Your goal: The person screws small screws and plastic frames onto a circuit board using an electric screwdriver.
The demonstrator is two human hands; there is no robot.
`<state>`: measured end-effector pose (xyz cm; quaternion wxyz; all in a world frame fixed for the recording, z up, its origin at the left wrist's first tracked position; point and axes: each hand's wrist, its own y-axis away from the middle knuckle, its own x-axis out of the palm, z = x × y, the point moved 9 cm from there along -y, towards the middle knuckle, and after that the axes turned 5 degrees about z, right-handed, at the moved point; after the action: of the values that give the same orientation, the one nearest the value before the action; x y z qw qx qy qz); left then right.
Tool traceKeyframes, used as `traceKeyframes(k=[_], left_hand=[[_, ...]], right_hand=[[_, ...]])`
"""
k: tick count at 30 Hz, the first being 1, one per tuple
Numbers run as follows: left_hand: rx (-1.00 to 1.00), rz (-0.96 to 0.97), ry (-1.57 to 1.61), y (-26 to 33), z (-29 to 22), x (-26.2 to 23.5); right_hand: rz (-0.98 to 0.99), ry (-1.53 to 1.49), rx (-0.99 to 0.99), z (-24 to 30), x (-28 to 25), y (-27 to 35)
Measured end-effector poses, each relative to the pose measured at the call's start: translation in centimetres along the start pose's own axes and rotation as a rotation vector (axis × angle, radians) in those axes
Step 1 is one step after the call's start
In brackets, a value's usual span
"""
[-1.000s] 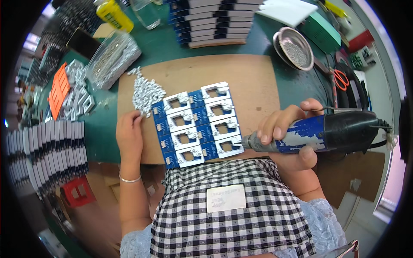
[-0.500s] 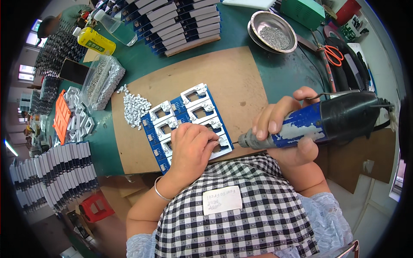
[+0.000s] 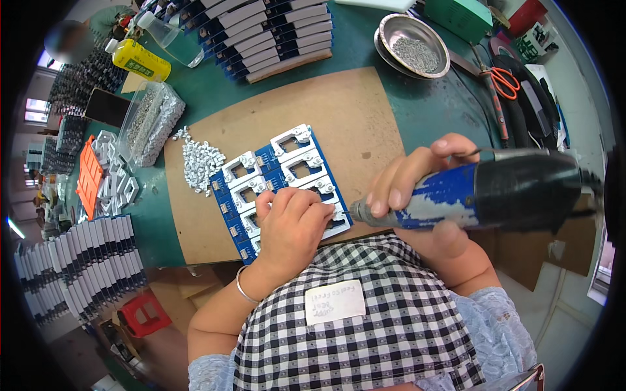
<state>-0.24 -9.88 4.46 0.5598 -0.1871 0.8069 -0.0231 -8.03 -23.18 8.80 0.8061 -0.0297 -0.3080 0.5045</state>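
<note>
My right hand (image 3: 417,176) is wrapped round a blue and black electric screwdriver (image 3: 450,195), held nearly level and pointing left. Its bit reaches the near right corner of a blue circuit board panel (image 3: 272,171) fitted with white plastic frames (image 3: 302,171). Over the panel's near part rests my left hand (image 3: 295,225), fingers curled and thumb and fingertips drawn together beside the bit. Whatever sits between those fingertips is hidden. Small screws or posts show on the frames. Beneath the panel lies a brown board (image 3: 365,130).
Small white pieces (image 3: 201,161) are heaped left of the panel, near a clear tub (image 3: 151,120) of parts. Metal bowls (image 3: 417,55) of screws stand far right. Stacked panels (image 3: 274,39) rise at the back. White frames and an orange tray (image 3: 89,176) lie left. Another person (image 3: 68,42) is far left.
The screwdriver in my right hand has moved left, bringing its bit from beside the panel onto its near right corner. My left hand stays at nearly the same place on the panel.
</note>
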Motion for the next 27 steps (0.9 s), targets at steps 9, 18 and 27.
traceKeyframes(k=[9,18,27], left_hand=[[-0.015,-0.038,0.155,0.3,0.9,-0.1],[-0.005,-0.046,0.146,0.3,0.9,-0.1],[0.003,-0.044,0.148,0.4,1.0,-0.1]], right_hand=[[0.279,0.231,0.014,-0.2,2.7,-0.7],[0.268,0.226,0.041,-0.7,3.0,-0.9],[0.436,0.234,-0.123,-0.2,4.0,-0.8]])
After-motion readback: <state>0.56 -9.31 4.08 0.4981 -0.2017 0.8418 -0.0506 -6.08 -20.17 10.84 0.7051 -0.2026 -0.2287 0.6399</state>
